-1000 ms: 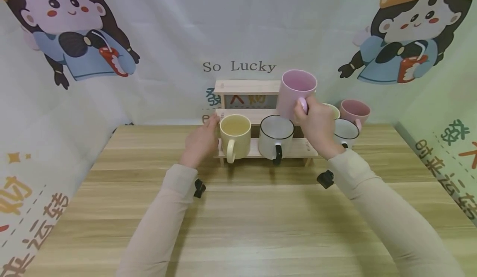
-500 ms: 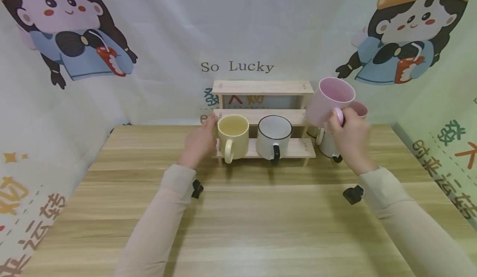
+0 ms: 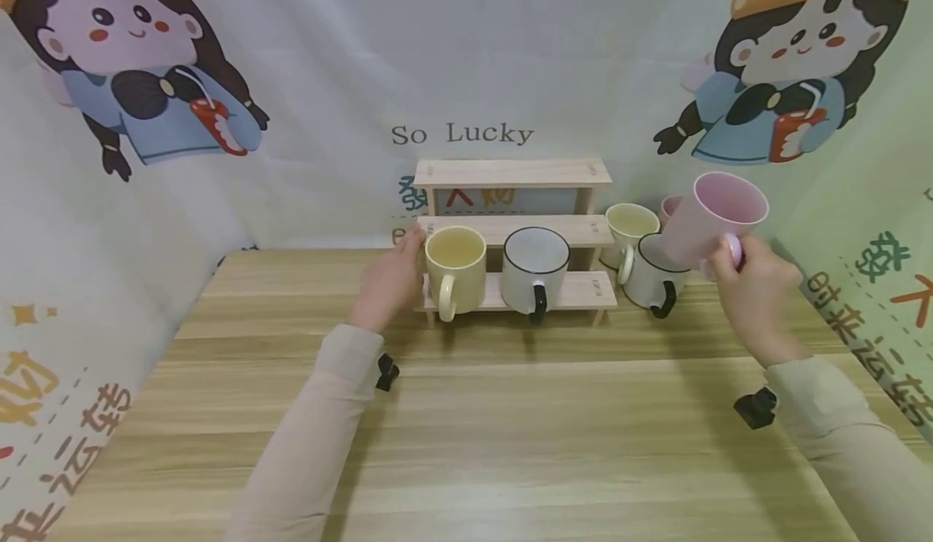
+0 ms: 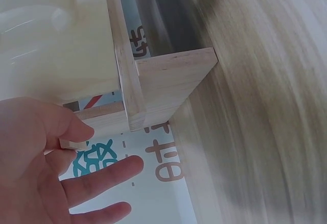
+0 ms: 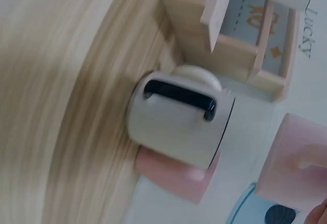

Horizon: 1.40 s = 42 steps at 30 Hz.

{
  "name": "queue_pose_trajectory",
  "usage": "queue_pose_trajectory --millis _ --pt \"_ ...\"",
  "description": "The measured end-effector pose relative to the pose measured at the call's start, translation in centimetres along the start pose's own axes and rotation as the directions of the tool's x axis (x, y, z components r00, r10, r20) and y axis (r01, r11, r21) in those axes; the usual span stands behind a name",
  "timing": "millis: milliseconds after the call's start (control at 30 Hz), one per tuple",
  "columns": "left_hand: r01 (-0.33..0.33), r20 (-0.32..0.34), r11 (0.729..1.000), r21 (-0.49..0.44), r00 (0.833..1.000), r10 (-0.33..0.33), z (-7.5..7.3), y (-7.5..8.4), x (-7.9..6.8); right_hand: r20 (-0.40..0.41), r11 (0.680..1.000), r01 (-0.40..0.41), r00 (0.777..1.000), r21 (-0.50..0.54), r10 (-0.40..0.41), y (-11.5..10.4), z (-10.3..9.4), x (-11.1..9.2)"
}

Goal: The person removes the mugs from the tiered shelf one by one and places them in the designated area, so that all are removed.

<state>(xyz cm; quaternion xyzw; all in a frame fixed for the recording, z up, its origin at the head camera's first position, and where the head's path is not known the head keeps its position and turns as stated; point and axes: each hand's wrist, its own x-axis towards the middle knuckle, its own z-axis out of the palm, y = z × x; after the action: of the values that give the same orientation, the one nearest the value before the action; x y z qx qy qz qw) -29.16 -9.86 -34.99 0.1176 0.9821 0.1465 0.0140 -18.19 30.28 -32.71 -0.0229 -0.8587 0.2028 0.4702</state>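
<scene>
My right hand (image 3: 761, 295) grips the handle of a tall pink mug (image 3: 703, 222), which is raised and tilted to the right of a three-tier wooden rack (image 3: 510, 172). In the right wrist view the pink mug (image 5: 291, 157) shows at the right edge. At the rack's left side, my left hand (image 3: 389, 283) pinches the end of the middle tier; the left wrist view shows the thumb and index finger around that wood, the other fingers spread. On the lowest tier stand a yellow mug (image 3: 466, 283) and a white mug with a black rim (image 3: 528, 283), handles facing me.
Right of the rack stand a white mug with a black handle (image 3: 645, 279), a cream cup (image 3: 628, 222) and a pink cup (image 3: 670, 205), partly hidden. A printed cloth (image 3: 328, 80) hangs behind the wooden table (image 3: 474, 428).
My right hand has carried the pink mug from in front of the rack's right end out to the right, over and past the mugs there. My left hand stays at the rack.
</scene>
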Motion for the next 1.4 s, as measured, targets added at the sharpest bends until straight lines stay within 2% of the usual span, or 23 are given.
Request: queue_pose_trajectory --millis 200,300,400,533,800,1067,1267,1400 --pt "-0.001 -0.008 1.000 -0.015 1.000 0.001 0.4 0.1 -0.1 0.080 0.996 -0.037 0.996 -0.078 0.043 2.5 -1.9 -0.2" --pt "-0.004 -0.012 0.999 -0.032 1.000 0.003 0.5 0.0 -0.1 0.109 0.994 -0.050 0.992 -0.100 0.061 3.7 -2.2 -0.5" --pt "-0.008 -0.012 0.999 -0.033 1.000 0.008 0.6 -0.1 0.0 0.142 0.989 -0.093 0.984 -0.119 0.110 4.8 -2.3 -0.9" --pt "-0.010 -0.006 1.000 -0.021 1.000 0.010 0.5 -0.2 0.1 0.209 0.977 -0.149 0.961 -0.155 0.180 5.8 -2.0 -1.4" --pt "0.002 0.003 0.999 -0.034 1.000 -0.002 0.1 -0.1 -0.3 0.234 0.981 -0.106 0.962 -0.162 0.143 7.4 -0.8 -2.3" --pt "0.000 -0.004 1.000 -0.029 1.000 0.000 0.0 -0.3 -0.2 0.351 0.981 -0.081 0.926 -0.178 0.140 8.3 0.2 -2.6" --pt "-0.003 -0.002 1.000 -0.031 1.000 0.003 0.0 -0.3 -0.1 0.358 0.979 -0.070 0.924 -0.193 0.136 8.6 0.8 -2.9" --pt "0.005 0.003 0.999 -0.031 1.000 -0.005 0.0 -0.3 -0.1 0.392 0.975 -0.081 0.906 -0.208 0.159 9.0 1.2 -3.2"
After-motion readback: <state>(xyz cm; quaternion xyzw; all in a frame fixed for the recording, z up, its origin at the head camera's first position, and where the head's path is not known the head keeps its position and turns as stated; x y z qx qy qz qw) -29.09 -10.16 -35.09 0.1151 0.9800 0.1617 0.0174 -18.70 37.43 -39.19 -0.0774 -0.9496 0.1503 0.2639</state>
